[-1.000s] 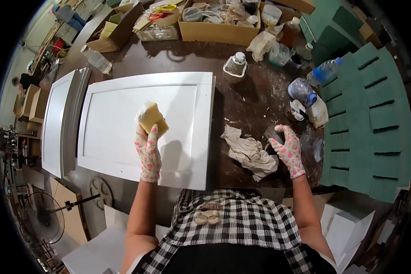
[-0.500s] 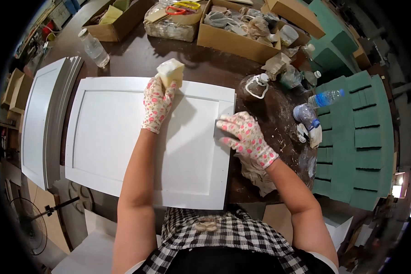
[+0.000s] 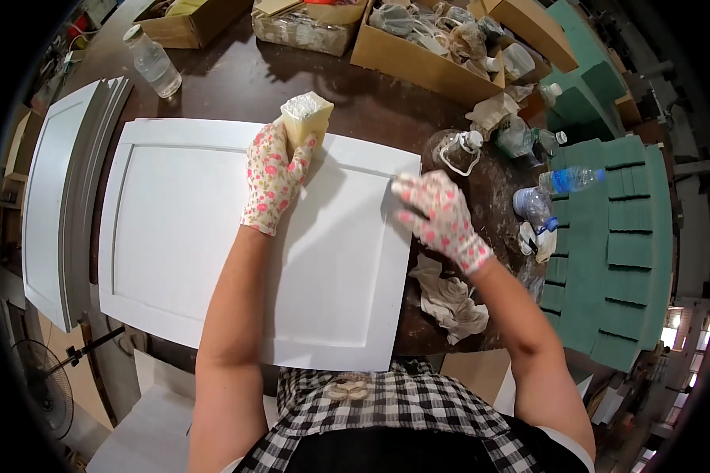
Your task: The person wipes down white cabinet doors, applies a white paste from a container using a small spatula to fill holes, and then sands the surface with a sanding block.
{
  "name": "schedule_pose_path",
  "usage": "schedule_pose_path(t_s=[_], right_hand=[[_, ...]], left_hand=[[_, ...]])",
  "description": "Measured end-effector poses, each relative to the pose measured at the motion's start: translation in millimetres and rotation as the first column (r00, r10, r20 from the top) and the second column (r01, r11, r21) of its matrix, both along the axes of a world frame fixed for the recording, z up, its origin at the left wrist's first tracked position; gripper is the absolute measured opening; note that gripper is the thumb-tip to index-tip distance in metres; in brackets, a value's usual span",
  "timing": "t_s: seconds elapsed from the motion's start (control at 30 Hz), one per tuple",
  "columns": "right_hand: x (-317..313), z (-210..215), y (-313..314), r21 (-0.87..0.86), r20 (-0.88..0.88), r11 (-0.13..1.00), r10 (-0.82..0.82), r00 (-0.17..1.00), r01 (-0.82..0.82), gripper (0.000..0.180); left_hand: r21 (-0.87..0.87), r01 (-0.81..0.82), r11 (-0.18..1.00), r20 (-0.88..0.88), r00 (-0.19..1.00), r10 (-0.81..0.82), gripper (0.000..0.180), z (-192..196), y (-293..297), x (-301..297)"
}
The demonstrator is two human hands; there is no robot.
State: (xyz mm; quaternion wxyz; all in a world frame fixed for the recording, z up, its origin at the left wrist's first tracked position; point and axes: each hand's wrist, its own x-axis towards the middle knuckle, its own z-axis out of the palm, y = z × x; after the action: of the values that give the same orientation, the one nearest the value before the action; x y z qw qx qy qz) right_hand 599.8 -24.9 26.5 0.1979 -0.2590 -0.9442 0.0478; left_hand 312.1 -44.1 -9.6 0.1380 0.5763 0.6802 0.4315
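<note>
A white cabinet door with a raised frame and recessed middle lies flat before me. My left hand, in a flower-printed glove, grips a pale yellow sponge block at the door's far edge. The block's upper face looks whitish and shiny. Over the right frame strip of the door is my right hand, gloved alike, fingers bent and slightly blurred. A greyish patch shows beside its fingertips; whether that is a held thing or shadow is unclear.
More white doors stand stacked at left, near a glass bottle. Cardboard boxes line the back. Plastic bottles, a handled jug and crumpled paper lie on the right, beside green slotted sheets.
My right hand has moved a little toward the far right corner of the door. The view has shifted slightly. My left hand keeps its grip on the sponge block, which is tilted somewhat differently.
</note>
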Motion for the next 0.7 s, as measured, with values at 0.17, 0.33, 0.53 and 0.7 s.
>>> schedule_pose_path(t_s=[0.17,0.33,0.53,0.7], right_hand=[[-3,9,-4,-0.049,0.024,0.999,-0.009,1.0,0.01,0.041],[1,8,-24,-0.133,0.035,0.99,0.043,0.998,-0.038,0.041],[-2,2,15,-0.019,0.045,0.993,-0.119,0.992,0.12,0.039],[-1,7,-35,-0.107,0.049,0.994,0.02,0.999,-0.014,0.039]], left_hand=[[0.022,-0.006,1.0,0.007,1.0,0.006,0.033,-5,0,0],[-0.001,0.013,1.0,0.021,1.0,-0.013,0.032,-1,-2,-2],[-0.027,0.038,0.999,0.052,0.998,-0.036,0.032,5,0,8],[-0.028,0.023,0.999,0.087,0.996,-0.021,0.033,2,-4,-3]])
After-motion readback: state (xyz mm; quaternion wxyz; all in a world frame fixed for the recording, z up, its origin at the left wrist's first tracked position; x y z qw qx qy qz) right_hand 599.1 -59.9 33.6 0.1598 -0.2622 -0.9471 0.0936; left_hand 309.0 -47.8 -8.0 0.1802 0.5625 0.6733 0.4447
